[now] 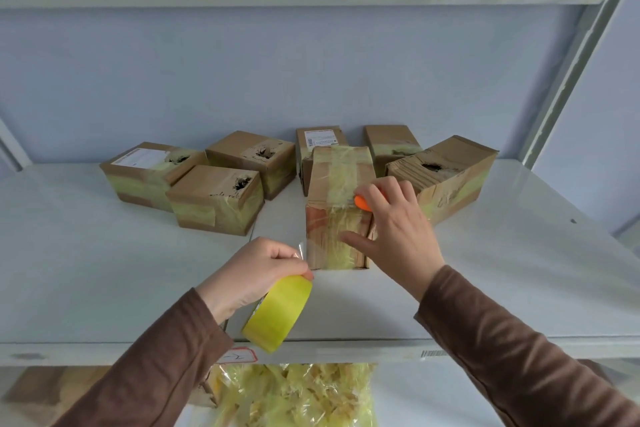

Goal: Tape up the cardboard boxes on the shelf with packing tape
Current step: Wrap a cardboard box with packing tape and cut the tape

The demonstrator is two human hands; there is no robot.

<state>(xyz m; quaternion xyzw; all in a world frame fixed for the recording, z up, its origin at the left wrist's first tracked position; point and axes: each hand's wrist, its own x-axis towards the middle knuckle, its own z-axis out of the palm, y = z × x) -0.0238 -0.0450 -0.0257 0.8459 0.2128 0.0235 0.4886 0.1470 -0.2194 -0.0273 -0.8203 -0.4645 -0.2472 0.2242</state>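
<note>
A tall cardboard box (337, 184) stands at the middle of the white shelf (104, 270), wrapped in yellowish clear tape. My right hand (398, 229) rests on its near right corner, thumb pressed on the front face, with an orange cutter (362, 202) held under the fingers. My left hand (256, 270) grips a yellow tape roll (277, 314) near the shelf's front edge. A loose clear strip (302, 250) rises from the roll beside the box's lower left.
Three taped boxes (214, 199) with torn tops sit at the left, three more (446, 177) behind and to the right. A metal upright (575, 55) rises at the right. A bag of crumpled used tape (294, 395) lies on the lower shelf.
</note>
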